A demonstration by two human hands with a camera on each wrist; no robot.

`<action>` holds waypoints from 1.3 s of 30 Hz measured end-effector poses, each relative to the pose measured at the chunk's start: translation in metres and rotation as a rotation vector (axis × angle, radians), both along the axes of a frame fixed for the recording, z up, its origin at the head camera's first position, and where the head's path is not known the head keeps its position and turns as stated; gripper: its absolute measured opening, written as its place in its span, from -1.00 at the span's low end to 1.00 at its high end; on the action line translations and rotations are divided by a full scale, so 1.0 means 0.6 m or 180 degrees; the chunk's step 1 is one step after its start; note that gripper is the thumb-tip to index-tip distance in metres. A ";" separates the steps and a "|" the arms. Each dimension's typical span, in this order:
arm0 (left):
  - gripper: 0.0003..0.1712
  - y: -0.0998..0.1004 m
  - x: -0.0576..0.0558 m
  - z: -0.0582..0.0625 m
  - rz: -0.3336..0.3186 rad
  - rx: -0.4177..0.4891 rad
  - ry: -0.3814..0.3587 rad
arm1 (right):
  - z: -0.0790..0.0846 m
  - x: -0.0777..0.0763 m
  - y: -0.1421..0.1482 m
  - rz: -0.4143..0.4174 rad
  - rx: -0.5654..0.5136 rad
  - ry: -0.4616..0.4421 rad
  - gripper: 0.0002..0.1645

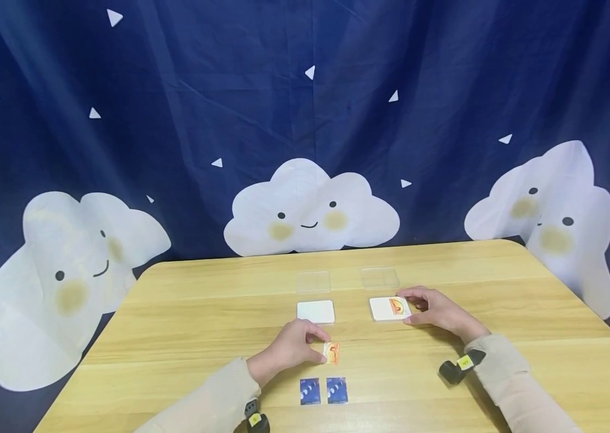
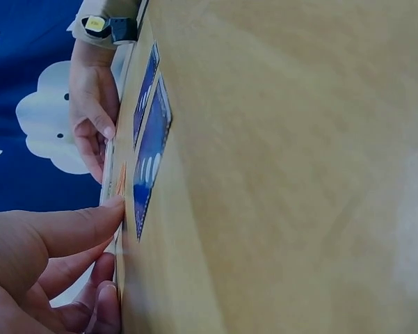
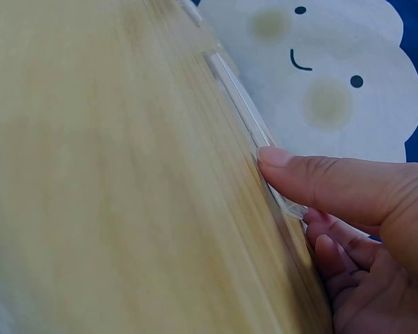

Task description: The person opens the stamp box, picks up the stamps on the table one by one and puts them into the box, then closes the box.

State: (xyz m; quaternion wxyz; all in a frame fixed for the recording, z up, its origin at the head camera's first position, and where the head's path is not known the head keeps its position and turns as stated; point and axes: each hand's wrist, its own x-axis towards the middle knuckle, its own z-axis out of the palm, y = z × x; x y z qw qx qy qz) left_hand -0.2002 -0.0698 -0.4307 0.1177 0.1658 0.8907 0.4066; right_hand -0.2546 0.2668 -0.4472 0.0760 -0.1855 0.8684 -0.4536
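My left hand (image 1: 295, 346) pinches the left edge of a small orange-and-white stamp (image 1: 333, 353), low over the table. In the left wrist view only a thin sliver of that stamp (image 2: 121, 179) shows beyond the thumb. My right hand (image 1: 436, 308) grips the right end of a shallow clear plastic box (image 1: 379, 310) with a white inside. A similar orange stamp (image 1: 397, 306) lies on the right part of that white surface. The right wrist view shows the thumb and fingers on either side of the box's edge (image 3: 243, 104).
Two blue stamps (image 1: 310, 391) lie side by side near the front. Left of the held box sits another white-filled box (image 1: 315, 311). Two clear lids (image 1: 314, 281) lie behind the boxes. A dark blue curtain (image 1: 305, 108) with clouds hangs beyond the wooden table (image 1: 186, 325).
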 end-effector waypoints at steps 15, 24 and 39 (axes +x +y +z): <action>-0.69 0.002 0.001 0.001 0.0034 0.0002 -0.0001 | 0.005 0.004 -0.001 0.0052 -0.0100 -0.0051 -0.27; -0.68 0.002 -0.001 -0.001 0.0007 0.0000 0.0001 | 0.008 0.006 -0.002 0.0044 -0.0075 -0.0049 -0.27; -0.61 -0.001 0.000 0.000 -0.0022 0.0016 -0.0037 | 0.000 0.003 0.000 0.0035 -0.0092 0.0021 -0.30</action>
